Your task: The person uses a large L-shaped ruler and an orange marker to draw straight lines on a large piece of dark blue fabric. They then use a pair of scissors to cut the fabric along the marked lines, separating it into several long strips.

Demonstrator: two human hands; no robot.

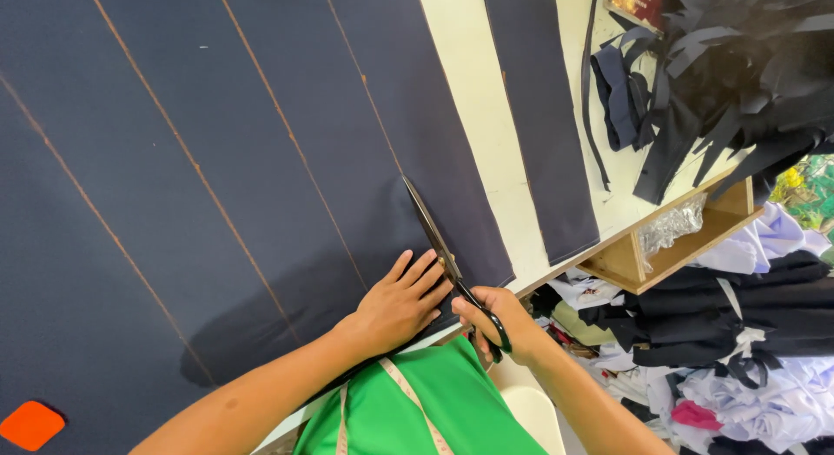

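My left hand (398, 305) lies flat, fingers apart, on the soft, limp navy cloth with orange chalk lines (217, 159) filling the frame's left, while my right hand (499, 320) clamps the black-handled scissors (439, 242)

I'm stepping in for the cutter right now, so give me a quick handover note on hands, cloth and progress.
Left hand: flat on the dark navy fabric, pressing it down beside the cut.
Right hand: holding black scissors, blades lying along a chalk line.
Done: one cut strip lies apart on the table, scraps piled at the far right.
Left: other chalk lines remain uncut.
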